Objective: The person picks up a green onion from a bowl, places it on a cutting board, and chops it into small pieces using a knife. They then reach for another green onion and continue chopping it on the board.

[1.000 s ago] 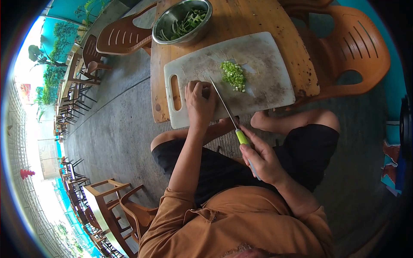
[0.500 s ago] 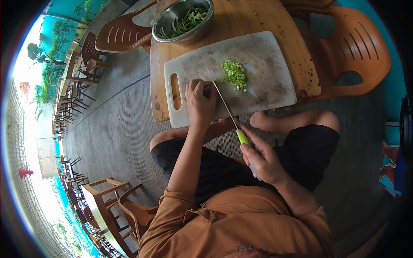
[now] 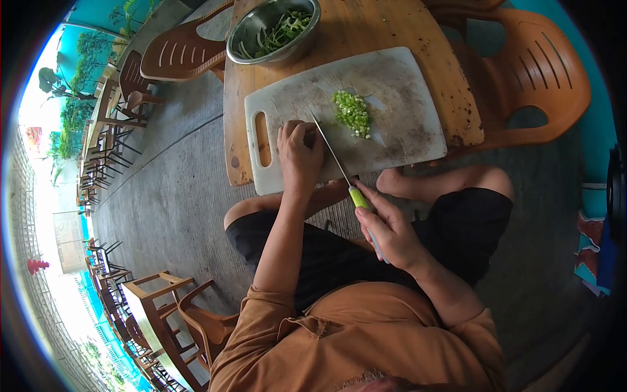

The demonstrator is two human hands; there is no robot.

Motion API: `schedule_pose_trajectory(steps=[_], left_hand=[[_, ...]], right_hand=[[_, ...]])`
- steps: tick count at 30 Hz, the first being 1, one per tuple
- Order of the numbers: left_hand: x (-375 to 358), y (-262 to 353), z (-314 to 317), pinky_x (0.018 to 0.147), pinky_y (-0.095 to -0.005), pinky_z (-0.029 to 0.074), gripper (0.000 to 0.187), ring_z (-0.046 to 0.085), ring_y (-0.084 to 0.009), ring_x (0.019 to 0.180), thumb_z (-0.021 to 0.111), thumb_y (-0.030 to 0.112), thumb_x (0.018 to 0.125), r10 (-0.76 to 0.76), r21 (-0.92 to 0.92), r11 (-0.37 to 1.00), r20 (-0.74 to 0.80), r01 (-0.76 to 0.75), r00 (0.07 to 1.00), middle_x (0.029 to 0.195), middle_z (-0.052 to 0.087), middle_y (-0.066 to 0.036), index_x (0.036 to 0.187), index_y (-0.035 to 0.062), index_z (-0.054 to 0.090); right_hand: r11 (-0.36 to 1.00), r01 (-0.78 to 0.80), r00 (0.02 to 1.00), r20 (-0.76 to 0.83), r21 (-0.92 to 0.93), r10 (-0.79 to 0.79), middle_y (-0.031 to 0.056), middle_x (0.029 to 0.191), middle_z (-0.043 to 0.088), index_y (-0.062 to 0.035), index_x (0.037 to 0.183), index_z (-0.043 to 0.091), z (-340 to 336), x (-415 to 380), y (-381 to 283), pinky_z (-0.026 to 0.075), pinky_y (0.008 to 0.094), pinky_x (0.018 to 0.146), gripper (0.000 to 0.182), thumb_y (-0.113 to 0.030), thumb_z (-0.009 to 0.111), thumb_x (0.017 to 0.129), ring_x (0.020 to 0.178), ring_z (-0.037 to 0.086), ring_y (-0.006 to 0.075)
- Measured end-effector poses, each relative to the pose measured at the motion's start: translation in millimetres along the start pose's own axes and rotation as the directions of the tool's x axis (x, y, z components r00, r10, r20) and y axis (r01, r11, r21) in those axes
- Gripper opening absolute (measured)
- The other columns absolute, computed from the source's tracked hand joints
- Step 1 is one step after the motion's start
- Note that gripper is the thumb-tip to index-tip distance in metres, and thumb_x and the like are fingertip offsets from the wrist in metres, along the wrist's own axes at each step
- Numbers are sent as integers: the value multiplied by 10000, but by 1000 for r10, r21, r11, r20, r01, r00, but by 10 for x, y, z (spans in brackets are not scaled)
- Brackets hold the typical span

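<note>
My right hand [image 3: 394, 236] grips a kitchen knife [image 3: 334, 153] by its green and grey handle. The thin blade slants up and to the left over the white cutting board [image 3: 408, 91], its tip close to my left fingers. My left hand [image 3: 301, 157] rests on the board beside the blade, fingers curled and pressed together. Something dark shows under those fingers, but I cannot make out what it is. Right of the blade lies a small heap of chopped green vegetable [image 3: 353, 114].
A metal bowl [image 3: 312, 34] of cut greens stands behind the board on the wooden table [image 3: 349, 26]. Brown plastic chairs [image 3: 539, 65] flank the table. My bent legs in black shorts [image 3: 467, 225] are below its near edge.
The knife has shifted slightly up and left, with its tip nearer my left fingers. My left hand stays curled in nearly the same place on the board.
</note>
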State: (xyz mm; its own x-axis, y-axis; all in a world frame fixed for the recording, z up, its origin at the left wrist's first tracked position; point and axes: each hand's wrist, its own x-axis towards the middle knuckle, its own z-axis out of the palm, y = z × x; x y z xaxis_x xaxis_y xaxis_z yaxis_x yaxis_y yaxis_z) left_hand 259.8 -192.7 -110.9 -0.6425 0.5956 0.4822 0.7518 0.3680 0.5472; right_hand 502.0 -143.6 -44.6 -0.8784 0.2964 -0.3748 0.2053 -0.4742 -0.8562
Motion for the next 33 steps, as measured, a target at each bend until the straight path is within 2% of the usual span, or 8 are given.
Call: schedule_pose_trajectory(steps=[4,7,10,12,15,21,27,33], left_hand=[[-7,16,-6,950,-466,494,137,626,-361,1018,767,49,844,0,13,1000,-10,0,1000,1037,674,-136,972,17,730],[-4,-1,-6,944,-469,494,135,624,-363,1023,763,45,842,1,12,1000,-15,-1,1000,1032,667,-136,968,18,722],[-13,-24,24,941,-471,495,128,623,-365,1026,759,44,842,8,33,999,-12,-8,1000,1029,664,-137,960,18,716],[-6,-27,35,941,-471,495,124,623,-367,1027,757,44,842,17,52,999,-20,-16,1000,1029,664,-138,955,18,713],[-20,-29,23,936,-470,499,104,624,-370,1020,756,50,852,-2,40,999,-35,4,999,1028,666,-140,941,17,715],[-15,1,11,928,-458,505,96,632,-353,1009,766,102,894,-69,-24,997,-37,68,997,1010,675,-131,921,20,723],[-3,4,13,926,-448,504,115,639,-337,992,771,136,903,-25,-9,1000,-4,25,1000,1007,684,-115,950,32,758],[-5,40,-17,936,-449,498,110,638,-332,1004,767,120,903,-8,7,1000,0,8,1000,1030,684,-117,971,33,764]], right_hand=[[998,20,1000,-5,52,-19,-44,739,502,-77,1670,347,-8,-43,26,403,211,427,602,-258,538,1128,575,441,21],[1000,11,1000,-22,20,-10,-51,744,499,-59,1665,349,-24,-109,27,423,187,482,607,-247,551,1124,600,457,17],[999,25,1000,-2,26,-25,-33,830,552,-18,1649,367,10,-93,23,458,186,597,604,-233,566,1121,678,494,19],[995,82,995,-48,-51,-85,-5,955,595,20,1630,386,39,-11,53,468,202,699,595,-220,576,1119,776,517,28],[976,156,983,-72,-154,-169,4,1047,606,39,1614,402,29,40,166,474,228,718,583,-216,576,1120,838,526,37],[997,68,997,-34,35,-67,-34,964,600,-26,1645,380,-26,-142,81,442,196,640,582,-208,564,1124,727,493,18],[997,64,997,-55,47,-62,-51,805,535,-69,1659,371,-97,-196,16,407,190,532,582,-208,556,1125,633,460,13],[998,49,999,2,49,-49,-41,761,530,-74,1669,348,-47,-207,2,400,200,487,595,-210,545,1125,578,457,23]])
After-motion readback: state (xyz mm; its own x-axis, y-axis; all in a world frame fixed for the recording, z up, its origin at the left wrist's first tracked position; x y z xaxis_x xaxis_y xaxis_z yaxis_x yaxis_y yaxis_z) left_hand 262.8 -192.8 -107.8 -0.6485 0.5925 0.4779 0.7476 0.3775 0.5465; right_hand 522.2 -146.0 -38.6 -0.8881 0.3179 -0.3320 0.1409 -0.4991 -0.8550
